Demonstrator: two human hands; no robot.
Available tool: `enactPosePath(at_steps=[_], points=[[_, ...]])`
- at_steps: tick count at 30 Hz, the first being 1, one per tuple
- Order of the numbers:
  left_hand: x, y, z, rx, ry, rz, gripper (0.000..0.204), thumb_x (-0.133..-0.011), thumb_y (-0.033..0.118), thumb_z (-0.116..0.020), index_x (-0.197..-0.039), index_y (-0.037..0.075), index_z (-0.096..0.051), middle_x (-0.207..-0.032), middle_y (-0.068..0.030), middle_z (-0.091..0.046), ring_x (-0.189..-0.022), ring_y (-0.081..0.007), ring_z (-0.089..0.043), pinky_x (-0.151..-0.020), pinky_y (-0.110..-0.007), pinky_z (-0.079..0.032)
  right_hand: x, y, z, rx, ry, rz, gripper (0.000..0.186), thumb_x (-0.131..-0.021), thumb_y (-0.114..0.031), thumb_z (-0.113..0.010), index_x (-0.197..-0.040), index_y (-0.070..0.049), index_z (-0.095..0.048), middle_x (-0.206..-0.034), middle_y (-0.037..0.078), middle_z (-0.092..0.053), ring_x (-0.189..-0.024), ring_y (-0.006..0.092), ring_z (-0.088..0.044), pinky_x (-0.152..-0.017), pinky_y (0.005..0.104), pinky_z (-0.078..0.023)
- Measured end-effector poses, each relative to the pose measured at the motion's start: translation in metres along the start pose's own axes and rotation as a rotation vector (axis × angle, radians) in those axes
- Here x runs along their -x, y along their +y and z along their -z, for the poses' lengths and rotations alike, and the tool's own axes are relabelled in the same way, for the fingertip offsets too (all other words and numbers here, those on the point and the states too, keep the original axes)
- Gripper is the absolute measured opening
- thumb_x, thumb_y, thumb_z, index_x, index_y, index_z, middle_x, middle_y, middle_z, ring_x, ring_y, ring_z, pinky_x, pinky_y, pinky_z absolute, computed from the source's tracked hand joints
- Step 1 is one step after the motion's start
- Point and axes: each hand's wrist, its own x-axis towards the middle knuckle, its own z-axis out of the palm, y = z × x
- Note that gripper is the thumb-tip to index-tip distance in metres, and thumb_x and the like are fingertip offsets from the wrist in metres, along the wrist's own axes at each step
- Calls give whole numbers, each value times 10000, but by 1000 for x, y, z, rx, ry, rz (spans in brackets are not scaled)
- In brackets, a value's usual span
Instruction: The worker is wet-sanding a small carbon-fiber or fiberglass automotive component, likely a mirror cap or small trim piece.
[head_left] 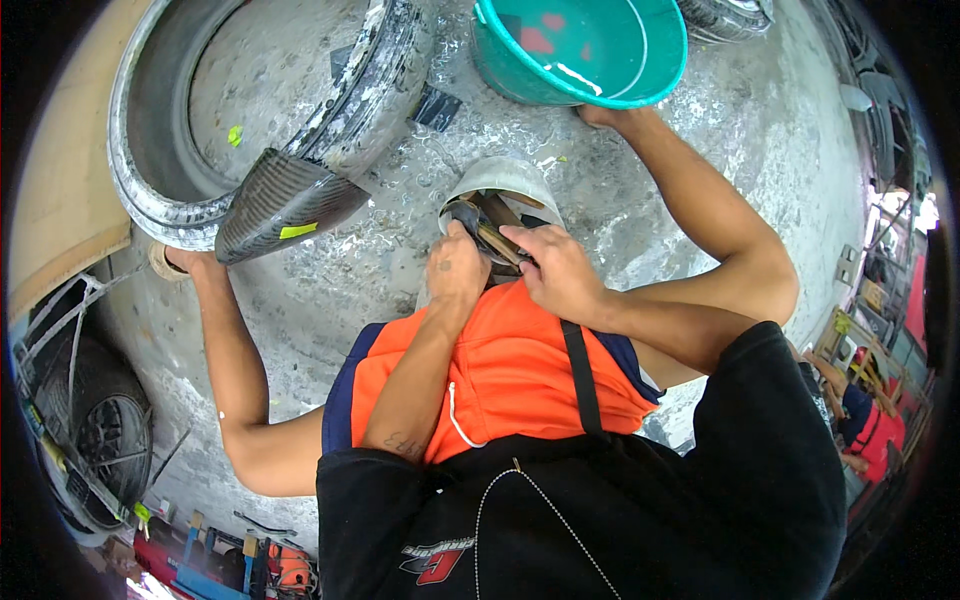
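Between my legs stands a pale round-rimmed container (515, 178) holding several brown and dark pieces. Both of my hands are at its near side, close together. My left hand (458, 268) is closed at the container's left side, next to a dark grey rounded piece (463, 213); what its fingers grip is hidden. My right hand (560, 275) has its fingers closed over a flat brown strip (497, 243) that slants across the opening. The fingertips and the lower part of the strip are partly covered.
A worn, whitish-smeared tyre (375, 95) lies ahead left, with a dark carbon-weave part (285, 205) leaning on it. A teal bucket (655, 95) of water with reddish pieces stands ahead right. A wheel (105, 430) is at left; another person (875, 430) is far right.
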Motion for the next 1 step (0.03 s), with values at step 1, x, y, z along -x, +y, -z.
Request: enactPosePath(at_steps=[1], points=[[0, 1, 0, 2, 1, -10, 348, -799, 107, -705, -1063, -54, -545, -985, -306, -691, -947, -449, -693, -847, -488, -570, 1, 0, 0, 2, 2, -1, 537, -810, 12, -615, -1345, -22, -577, -1236, 252, -643, -1133, 424, -590, -1025, 476, -477]])
